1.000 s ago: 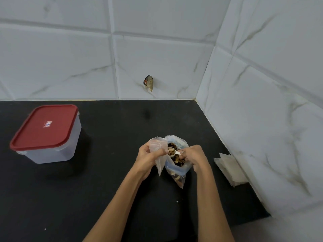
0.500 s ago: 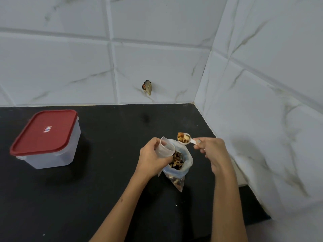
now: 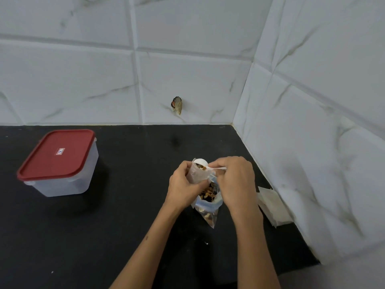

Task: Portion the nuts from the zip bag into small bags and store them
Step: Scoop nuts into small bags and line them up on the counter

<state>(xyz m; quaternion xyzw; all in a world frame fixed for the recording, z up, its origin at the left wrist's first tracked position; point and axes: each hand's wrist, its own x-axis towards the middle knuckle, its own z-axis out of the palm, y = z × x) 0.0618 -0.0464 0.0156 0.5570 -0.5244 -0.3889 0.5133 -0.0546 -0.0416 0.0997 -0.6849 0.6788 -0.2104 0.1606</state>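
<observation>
Zip bag (image 3: 208, 207): stands open on the black worktop (image 3: 129, 205), nuts (image 3: 209, 192) showing at its mouth.
Small bag (image 3: 198, 174): pinched open by the left hand (image 3: 183, 184), just above the zip bag.
Spoon (image 3: 203, 163): white, tipped over the small bag's mouth, handle gripped by the right hand (image 3: 235, 180).
Spare bags (image 3: 270, 205): stacked against the right wall.
Container (image 3: 60, 163): red-lidded, well apart to the left, open worktop between.
</observation>
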